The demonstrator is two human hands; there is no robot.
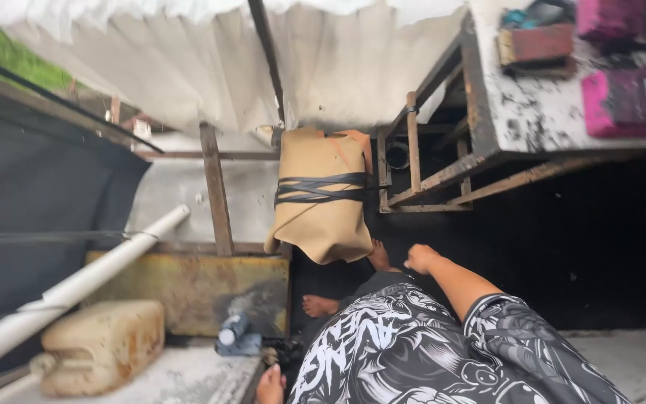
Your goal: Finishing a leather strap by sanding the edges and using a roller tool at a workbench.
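A single head-worn camera looks steeply down the person's front from close above. The right hand (421, 259) hangs mid-frame; a wrapped stool (321, 196) stands just beyond it, and a metal bench (540, 112) farther beyond, to its right.

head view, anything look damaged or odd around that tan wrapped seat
The tan cover is loose and crumpled, with ragged edges, and is held on only by black straps wound around its middle. The metal table frame beside it is rusty, and the table top has badly chipped white paint. The right hand hangs near the cover, closed in a fist.
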